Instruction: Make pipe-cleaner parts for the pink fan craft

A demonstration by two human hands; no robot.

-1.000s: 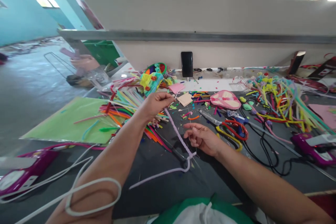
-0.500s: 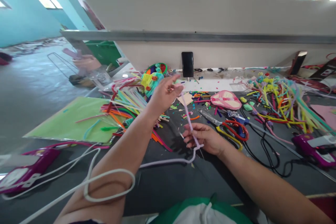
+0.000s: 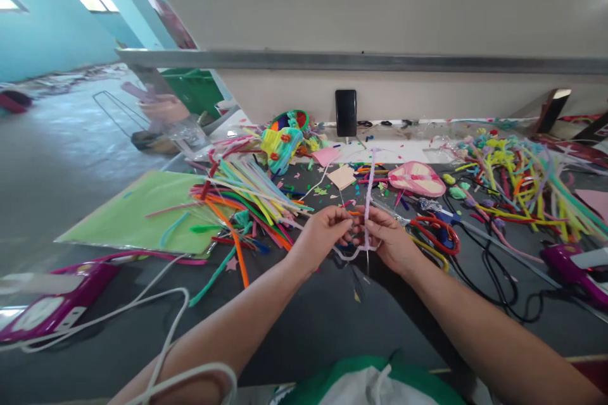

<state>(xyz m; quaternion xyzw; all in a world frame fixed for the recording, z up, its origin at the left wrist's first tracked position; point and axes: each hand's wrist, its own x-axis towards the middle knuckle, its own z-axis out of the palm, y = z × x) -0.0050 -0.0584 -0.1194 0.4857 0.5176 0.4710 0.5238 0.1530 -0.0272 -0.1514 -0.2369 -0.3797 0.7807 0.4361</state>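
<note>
My left hand (image 3: 323,231) and my right hand (image 3: 392,239) meet over the middle of the dark table (image 3: 304,323). Both pinch a lilac pipe cleaner (image 3: 368,185), which stands nearly upright between them, its upper end pointing away from me and a short loop hanging below the fingers. A heap of coloured pipe cleaners (image 3: 247,196) lies just left of my left hand. Scissors with red and yellow handles (image 3: 434,235) lie just right of my right hand.
A green sheet (image 3: 137,215) lies at the left. A white cable (image 3: 156,329) loops over my left forearm near a purple glue gun (image 3: 52,304). Another purple glue gun (image 3: 577,266), black cords (image 3: 494,272) and more pipe cleaners (image 3: 527,186) sit right. A black phone (image 3: 346,112) leans on the back wall.
My left hand came down from its raised position to meet my right hand. The lilac pipe cleaner, which trailed across the table, is now gathered upright between both hands.
</note>
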